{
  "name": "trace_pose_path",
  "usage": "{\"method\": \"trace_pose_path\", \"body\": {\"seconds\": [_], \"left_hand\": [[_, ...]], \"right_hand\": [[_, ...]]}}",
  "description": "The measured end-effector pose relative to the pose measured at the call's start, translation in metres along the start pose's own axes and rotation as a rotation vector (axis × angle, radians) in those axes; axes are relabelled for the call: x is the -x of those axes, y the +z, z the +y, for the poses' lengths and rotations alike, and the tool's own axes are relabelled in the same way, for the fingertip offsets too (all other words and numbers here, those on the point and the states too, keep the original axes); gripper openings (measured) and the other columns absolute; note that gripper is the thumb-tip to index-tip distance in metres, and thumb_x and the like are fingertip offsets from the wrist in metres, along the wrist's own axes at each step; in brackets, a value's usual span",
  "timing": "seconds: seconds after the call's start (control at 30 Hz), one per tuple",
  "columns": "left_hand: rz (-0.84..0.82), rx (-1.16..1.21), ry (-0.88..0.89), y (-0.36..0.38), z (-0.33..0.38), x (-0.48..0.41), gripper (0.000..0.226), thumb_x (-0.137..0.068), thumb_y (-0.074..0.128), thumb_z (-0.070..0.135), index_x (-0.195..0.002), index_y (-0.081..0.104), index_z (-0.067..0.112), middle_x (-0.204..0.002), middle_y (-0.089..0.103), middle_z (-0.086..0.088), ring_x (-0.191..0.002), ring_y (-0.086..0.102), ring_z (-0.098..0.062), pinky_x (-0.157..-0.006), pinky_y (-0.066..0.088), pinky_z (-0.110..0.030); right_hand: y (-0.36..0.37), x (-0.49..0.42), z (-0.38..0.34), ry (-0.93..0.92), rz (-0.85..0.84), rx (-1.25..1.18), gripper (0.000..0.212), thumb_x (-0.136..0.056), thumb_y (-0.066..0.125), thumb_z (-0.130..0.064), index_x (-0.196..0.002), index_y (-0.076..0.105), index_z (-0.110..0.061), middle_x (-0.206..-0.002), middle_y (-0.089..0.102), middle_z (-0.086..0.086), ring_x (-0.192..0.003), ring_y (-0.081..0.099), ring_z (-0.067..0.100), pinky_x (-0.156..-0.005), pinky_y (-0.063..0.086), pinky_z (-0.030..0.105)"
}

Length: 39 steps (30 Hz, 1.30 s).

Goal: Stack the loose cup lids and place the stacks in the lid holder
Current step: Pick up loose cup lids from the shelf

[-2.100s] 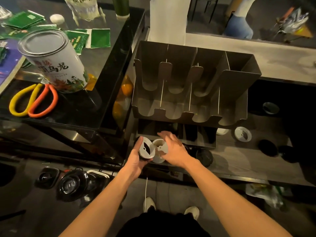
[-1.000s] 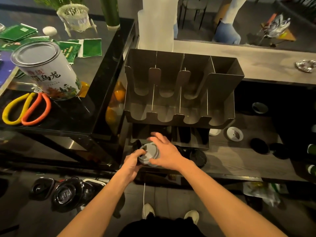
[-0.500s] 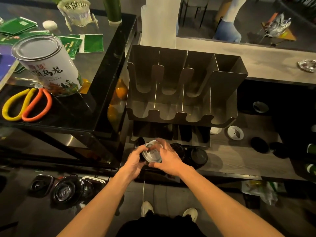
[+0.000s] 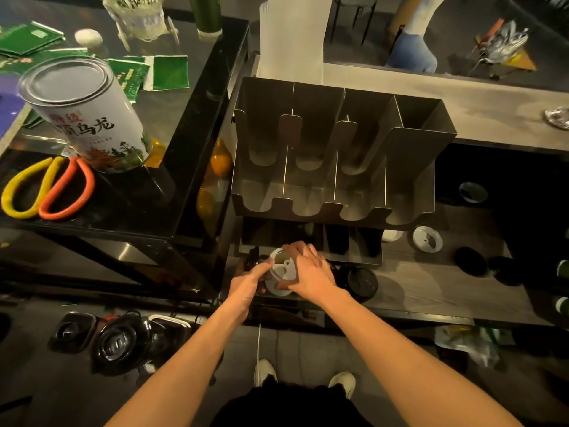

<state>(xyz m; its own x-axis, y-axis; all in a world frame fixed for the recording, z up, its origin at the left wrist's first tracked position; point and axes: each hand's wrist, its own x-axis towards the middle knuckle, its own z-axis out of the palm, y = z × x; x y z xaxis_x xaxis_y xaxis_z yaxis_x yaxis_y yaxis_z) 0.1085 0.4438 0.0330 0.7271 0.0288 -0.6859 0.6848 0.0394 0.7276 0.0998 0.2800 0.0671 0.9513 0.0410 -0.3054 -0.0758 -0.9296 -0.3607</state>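
Both hands hold a small stack of white cup lids (image 4: 281, 269) over the front edge of the low wooden shelf. My left hand (image 4: 249, 283) grips the stack from the left, my right hand (image 4: 311, 272) covers it from the right. The metal lid holder (image 4: 409, 155) stands just behind, with four slotted compartments that look bare. Loose lids lie on the shelf: a black one (image 4: 361, 283) right of my right hand, a white one (image 4: 427, 238) farther right, and two black ones (image 4: 470, 261) beyond it.
A black glass table (image 4: 184, 124) on the left carries a tea tin (image 4: 83, 115), scissors (image 4: 46, 189) and green packets. A tall white cup stack (image 4: 294, 35) rises behind the holder. Black lidded containers (image 4: 120, 343) sit on the floor at lower left. My shoes (image 4: 264, 371) show below.
Two white lids held apart 2 s ago were brought together into one stack between both hands. The stack has since been turned and shifted slightly in the grip.
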Motion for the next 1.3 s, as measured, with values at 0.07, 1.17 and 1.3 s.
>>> {"method": "trace_pose_path", "body": {"seconds": [0.07,1.17,1.3], "left_hand": [[0.013,-0.074,0.029,0.0,-0.001,0.001,0.084,-0.067,0.085,0.058,-0.136,0.061,0.016,-0.11,0.073,-0.004,-0.104,0.066,-0.02,-0.077,0.054,-0.03],[-0.021,-0.257,0.196,0.008,0.009,0.016,0.086,-0.08,0.081,0.044,-0.152,0.032,0.037,-0.151,0.046,-0.008,-0.137,0.046,-0.031,-0.105,0.039,-0.037],[-0.071,-0.381,0.299,0.01,0.016,0.021,0.077,-0.082,0.082,0.032,-0.145,0.039,0.036,-0.132,0.05,0.007,-0.131,0.048,-0.024,-0.095,0.041,-0.029]], "right_hand": [[0.003,-0.003,-0.001,-0.015,-0.004,0.043,0.088,-0.074,0.079,-0.054,-0.147,0.041,-0.025,-0.142,0.041,0.001,-0.131,0.038,0.022,-0.11,0.035,0.038],[0.026,-0.013,-0.009,0.16,-0.021,0.089,0.097,-0.075,0.081,-0.049,-0.149,0.026,-0.018,-0.149,0.035,0.008,-0.139,0.034,0.029,-0.116,0.032,0.045],[0.019,-0.007,0.01,0.12,-0.184,-0.15,0.121,-0.073,0.085,-0.041,-0.16,0.002,-0.027,-0.161,0.012,0.007,-0.149,0.015,0.029,-0.122,0.024,0.048]]}}
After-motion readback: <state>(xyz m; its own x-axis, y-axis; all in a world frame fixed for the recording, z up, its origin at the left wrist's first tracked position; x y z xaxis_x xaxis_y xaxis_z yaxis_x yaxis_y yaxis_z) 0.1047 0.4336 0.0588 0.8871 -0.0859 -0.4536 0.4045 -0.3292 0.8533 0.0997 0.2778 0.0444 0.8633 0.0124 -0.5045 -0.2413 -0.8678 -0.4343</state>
